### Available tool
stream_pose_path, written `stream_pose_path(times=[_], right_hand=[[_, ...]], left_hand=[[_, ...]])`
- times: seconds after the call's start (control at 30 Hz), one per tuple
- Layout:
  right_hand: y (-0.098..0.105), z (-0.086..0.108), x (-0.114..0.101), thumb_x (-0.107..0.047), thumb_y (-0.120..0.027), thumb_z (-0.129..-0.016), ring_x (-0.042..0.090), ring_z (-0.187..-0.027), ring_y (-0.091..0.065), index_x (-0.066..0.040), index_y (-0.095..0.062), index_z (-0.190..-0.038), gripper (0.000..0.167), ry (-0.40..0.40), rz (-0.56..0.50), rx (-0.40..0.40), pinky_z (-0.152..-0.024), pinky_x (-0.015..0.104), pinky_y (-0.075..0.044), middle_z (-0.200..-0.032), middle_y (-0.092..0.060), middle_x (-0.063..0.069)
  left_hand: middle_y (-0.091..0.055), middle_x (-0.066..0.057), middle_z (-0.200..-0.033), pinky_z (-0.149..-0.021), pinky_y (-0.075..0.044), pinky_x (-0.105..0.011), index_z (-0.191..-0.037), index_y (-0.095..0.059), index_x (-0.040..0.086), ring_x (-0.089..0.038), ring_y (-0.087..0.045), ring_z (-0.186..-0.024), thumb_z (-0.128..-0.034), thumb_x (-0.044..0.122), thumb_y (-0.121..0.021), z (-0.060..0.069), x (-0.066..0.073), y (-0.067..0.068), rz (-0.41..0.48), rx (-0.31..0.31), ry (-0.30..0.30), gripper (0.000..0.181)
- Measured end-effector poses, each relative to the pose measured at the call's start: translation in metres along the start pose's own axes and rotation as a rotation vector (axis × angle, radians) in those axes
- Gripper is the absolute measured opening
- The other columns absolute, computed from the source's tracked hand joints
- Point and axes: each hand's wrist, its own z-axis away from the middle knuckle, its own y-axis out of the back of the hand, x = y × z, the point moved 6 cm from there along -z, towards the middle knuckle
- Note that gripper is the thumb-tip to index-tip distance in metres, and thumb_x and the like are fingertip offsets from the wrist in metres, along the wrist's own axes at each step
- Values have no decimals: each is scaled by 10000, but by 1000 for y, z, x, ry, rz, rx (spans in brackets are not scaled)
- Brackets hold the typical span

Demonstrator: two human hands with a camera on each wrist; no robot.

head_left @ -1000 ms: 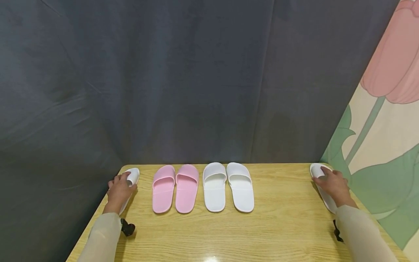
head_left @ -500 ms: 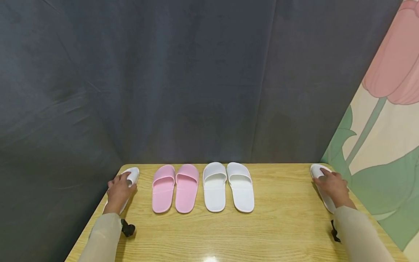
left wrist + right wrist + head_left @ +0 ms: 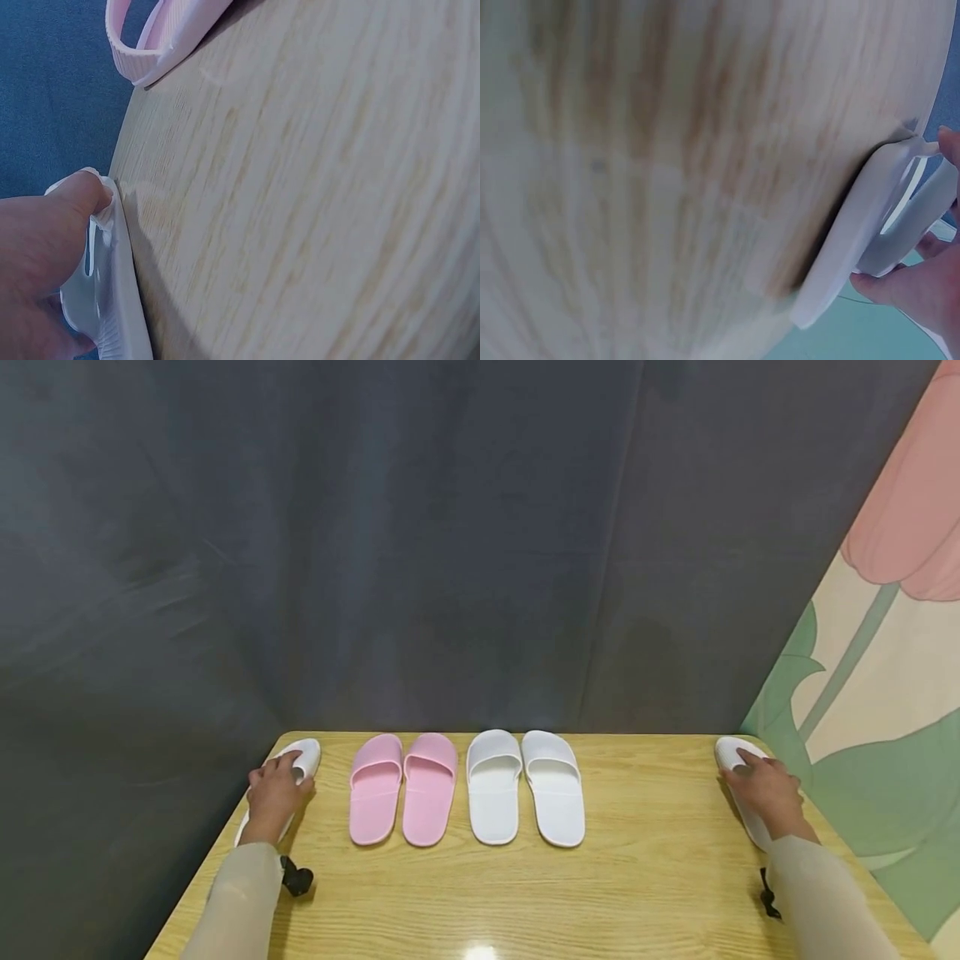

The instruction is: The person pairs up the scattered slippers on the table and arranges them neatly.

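Note:
At the table's left edge my left hand [image 3: 274,795] grips a white slipper [image 3: 306,756] by its strap; the left wrist view shows the thumb against the strap's edge of that slipper [image 3: 129,300]. By the right edge my right hand [image 3: 767,792] grips another white slipper [image 3: 731,750]. In the right wrist view, fingers of my right hand [image 3: 922,289] are at the strap of this slipper [image 3: 855,225]. Between the hands lie two pink slippers [image 3: 374,806] [image 3: 427,806] and two white slippers [image 3: 492,810] [image 3: 557,810], toes toward the curtain.
The wooden table [image 3: 637,893] has its far edge against a dark grey curtain [image 3: 450,543]. On the right hangs a wall covering [image 3: 885,710] with a pink tulip and green leaves. A black wrist device [image 3: 297,878] is on my left wrist.
The head view has shifted slightly. Both hands keep their grip on the outer white slippers, and the middle slippers stay in place.

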Motion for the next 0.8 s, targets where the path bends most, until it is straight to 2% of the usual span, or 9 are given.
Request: stream_pose_path(times=[0.23,0.43,0.67,0.8], right_hand=[[5,-5,-4,-403,-482,-1030,632,-1215,-330,99,-352,-1457,671,48,60,-23,-849,746,-339,-1367,-357,488],[5,-5,-4,-402,-470,-1026,639,-1218,-331,117,-340,-1456,687,52,71,-49,-859,736,-311,-1367,-349,498],[5,-2,-7,-364,-487,-1016,637,-1193,-358,130,-369,-1427,653,67,87,-21,-830,716,-319,-1330,-383,503],[6,-3,-8,-344,-494,-1009,638,-1199,-344,116,-355,-1443,647,42,67,-25,-831,726,-322,-1334,-360,505]], left_hand=[[-373,-343,-1433,-901,-375,-719,-1471,-387,63,-604,-310,-1231,-961,254,-623,0,0,2,9,-17,-14,593],[-374,-333,-1448,-926,-362,-730,-1472,-387,63,-609,-287,-1278,-960,248,-623,-1,-1,-1,9,-13,-22,594],[-394,-331,-1439,-955,-344,-738,-1477,-397,82,-608,-281,-1295,-958,252,-619,1,-3,-1,16,-9,-6,590],[-402,-333,-1431,-959,-346,-736,-1469,-403,78,-615,-291,-1284,-952,246,-624,2,-2,2,14,5,-16,587]])
